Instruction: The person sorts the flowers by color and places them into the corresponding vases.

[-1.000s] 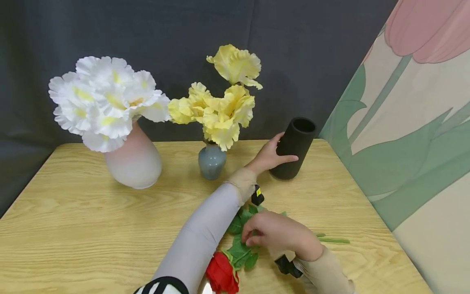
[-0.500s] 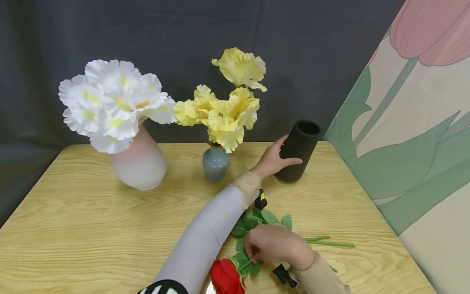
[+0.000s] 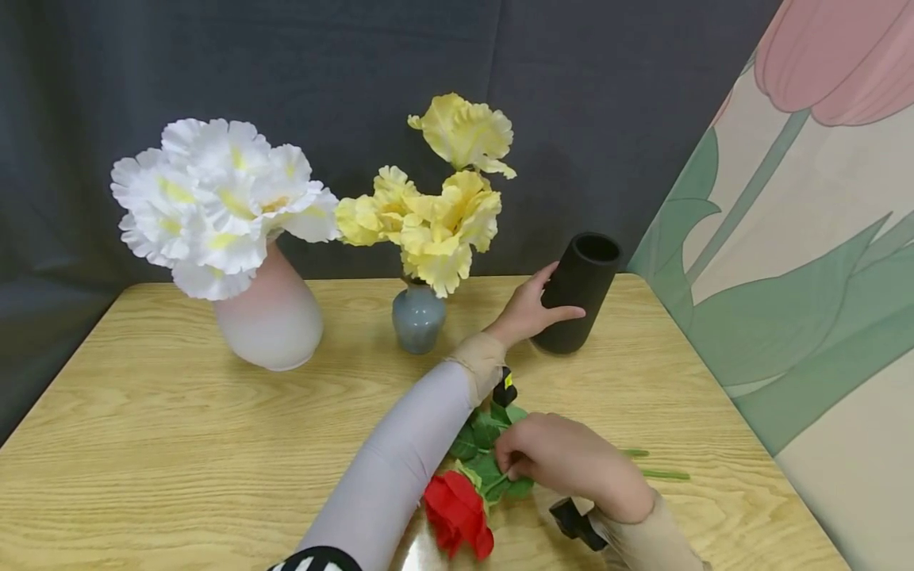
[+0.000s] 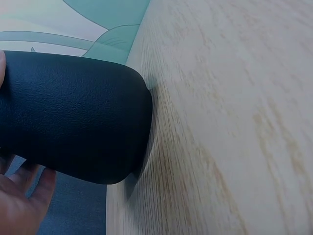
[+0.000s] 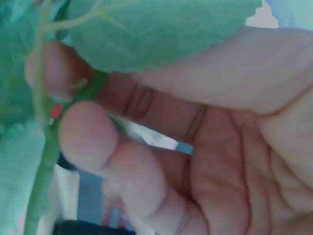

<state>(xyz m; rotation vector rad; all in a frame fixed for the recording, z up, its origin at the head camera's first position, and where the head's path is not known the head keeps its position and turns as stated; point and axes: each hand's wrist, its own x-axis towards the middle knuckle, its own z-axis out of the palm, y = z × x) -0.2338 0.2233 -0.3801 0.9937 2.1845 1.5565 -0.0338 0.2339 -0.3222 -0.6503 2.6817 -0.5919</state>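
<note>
My left hand (image 3: 524, 313) holds a tall black vase (image 3: 577, 297) low on its side, thumb across the front. The vase leans to the right in the head view; its lower end (image 4: 122, 127) is close to the tabletop in the left wrist view. Nearer the front, my right hand (image 3: 571, 464) pinches the green stem (image 5: 41, 181) of a red rose (image 3: 458, 515) among its leaves. The bloom points toward me. Cut stem ends (image 3: 666, 475) show beyond the hand on the right. My left forearm partly hides the leaves (image 3: 485, 436).
A pink-and-white vase (image 3: 271, 325) with white flowers (image 3: 221, 202) stands back left. Beside it is a small grey-blue vase (image 3: 418, 319) with yellow flowers (image 3: 450, 222). A dark curtain (image 3: 607, 119) backs the wooden table (image 3: 214, 444); a tulip-patterned panel (image 3: 807, 317) borders the right.
My right hand first reaches down to the rose's stem, then shifts right and slightly away, and the red bloom moves along with it. The left hand stays on the black vase.
</note>
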